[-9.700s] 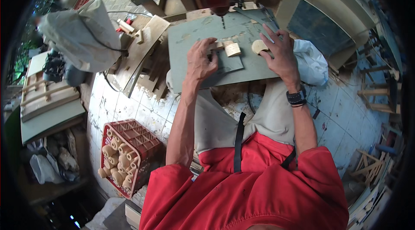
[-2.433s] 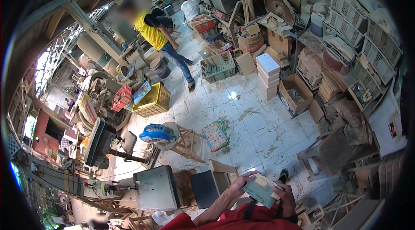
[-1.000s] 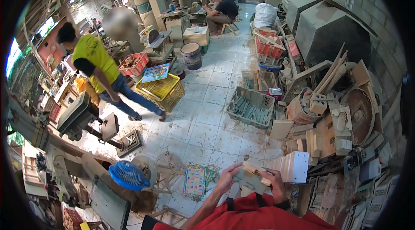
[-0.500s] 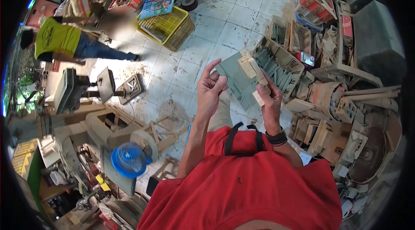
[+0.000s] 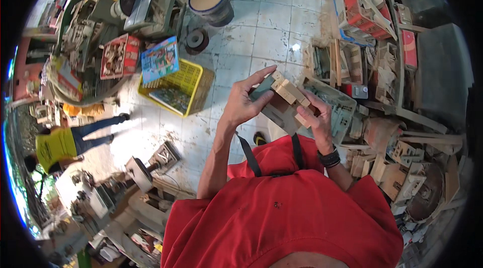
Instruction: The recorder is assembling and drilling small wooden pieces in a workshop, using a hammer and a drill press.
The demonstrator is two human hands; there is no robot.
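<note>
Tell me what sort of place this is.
Most likely a woodworking shop: pale wooden blocks held with a grey board, a red crate of small brownish pieces, and a machine with a dark disc.

Fingers [image 5: 262, 73] grip a board [image 5: 283, 120] bearing wooden blocks [image 5: 289, 91].

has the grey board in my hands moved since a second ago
Yes, forward, judged against the grey stick-filled crate on the floor: it lay ahead of the grey board then, and sits to its right now.
</note>
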